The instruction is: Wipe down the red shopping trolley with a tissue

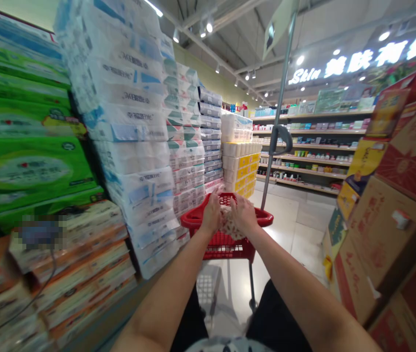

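Both my arms reach forward over a red shopping basket cart [226, 244] standing in a store aisle. My left hand [211, 212] and my right hand [243, 213] close from either side on a pale patterned package [227, 222] held just above the basket's rim. The fingers of both hands curl round it, so most of the package is hidden. A grey pole handle [280, 105] rises from the cart's right side.
Tall stacks of tissue and paper packs [134, 132] line the left side. Green packs [24, 161] and orange-white packs [79, 274] sit nearer me. Red and brown cardboard boxes [395, 210] stand on the right. Shelves of bottles [311, 156] run across the far end.
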Tool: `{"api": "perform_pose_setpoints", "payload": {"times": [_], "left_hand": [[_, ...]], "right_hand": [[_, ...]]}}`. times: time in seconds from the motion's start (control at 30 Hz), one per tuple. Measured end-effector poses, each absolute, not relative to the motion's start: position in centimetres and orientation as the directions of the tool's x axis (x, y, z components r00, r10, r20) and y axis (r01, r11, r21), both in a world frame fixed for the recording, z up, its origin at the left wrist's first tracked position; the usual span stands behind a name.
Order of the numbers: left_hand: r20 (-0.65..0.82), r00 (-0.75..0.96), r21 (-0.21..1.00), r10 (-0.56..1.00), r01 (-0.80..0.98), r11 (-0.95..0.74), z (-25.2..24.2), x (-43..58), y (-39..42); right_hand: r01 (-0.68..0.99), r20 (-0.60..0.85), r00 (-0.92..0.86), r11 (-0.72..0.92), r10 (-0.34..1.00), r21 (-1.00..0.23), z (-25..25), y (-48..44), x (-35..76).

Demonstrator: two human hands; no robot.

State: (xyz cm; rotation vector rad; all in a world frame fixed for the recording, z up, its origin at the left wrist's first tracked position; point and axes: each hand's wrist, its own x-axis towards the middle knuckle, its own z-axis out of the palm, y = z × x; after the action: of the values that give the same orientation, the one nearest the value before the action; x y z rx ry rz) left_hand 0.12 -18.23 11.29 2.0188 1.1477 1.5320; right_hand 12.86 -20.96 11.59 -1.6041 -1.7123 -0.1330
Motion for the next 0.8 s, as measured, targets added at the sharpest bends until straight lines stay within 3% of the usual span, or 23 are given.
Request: {"api": "perform_pose_setpoints", "payload": {"times": [0.1,0.17,0.23,0.3,0.4,0.5,0.6,0.73,0.8], "left_hand": [[0.630,0.057,0.471,0.774,0.764,-0.440,11.0,-2.6,-18.2],[0.532,0.143,0.223,0.835,0.927,-0.301,10.5,-3.9,-18.5],[0.441,0.243,0.006,0.864,0.962,-0.274,10.0,-4.6,-18.9],[0.414,0.312,-0.092,0.855,0.949,-0.301,9.7,-4.7,-19.3],[0.449,0.311,-0.089,0.837,0.948,-0.305,9.3,-4.2,-19.9],[0.516,0.274,-0.057,0.812,0.956,-0.286,9.0,-3.7,-20.0],[0.562,0.256,-0.044,0.787,0.959,-0.281,8.7,-3.8,-19.8],[0.583,0.264,-0.053,0.768,0.956,-0.288,8.5,-4.1,-19.5],[0.584,0.271,-0.056,0.765,0.954,-0.295,8.5,-4.2,-19.4]], "right_hand": [[0.938,0.507,-0.130,0.271,0.852,-0.215,11.0,-21.1,11.1],[0.957,0.459,-0.170,0.257,0.872,-0.133,10.8,-21.0,10.4],[0.977,0.400,-0.151,0.199,0.904,-0.082,11.2,-20.5,10.1],[0.987,0.303,-0.141,0.159,0.943,-0.037,12.0,-19.7,10.1],[0.985,0.195,-0.169,0.171,0.966,0.004,13.1,-18.5,10.3],[0.975,0.193,-0.220,0.221,0.956,0.016,13.1,-18.5,10.5],[0.966,0.252,-0.257,0.257,0.933,0.033,11.9,-20.0,10.7],[0.947,0.477,-0.298,0.319,0.827,0.039,10.5,-21.9,10.9],[0.954,0.476,-0.278,0.298,0.834,0.035,10.5,-21.7,10.9]]}}
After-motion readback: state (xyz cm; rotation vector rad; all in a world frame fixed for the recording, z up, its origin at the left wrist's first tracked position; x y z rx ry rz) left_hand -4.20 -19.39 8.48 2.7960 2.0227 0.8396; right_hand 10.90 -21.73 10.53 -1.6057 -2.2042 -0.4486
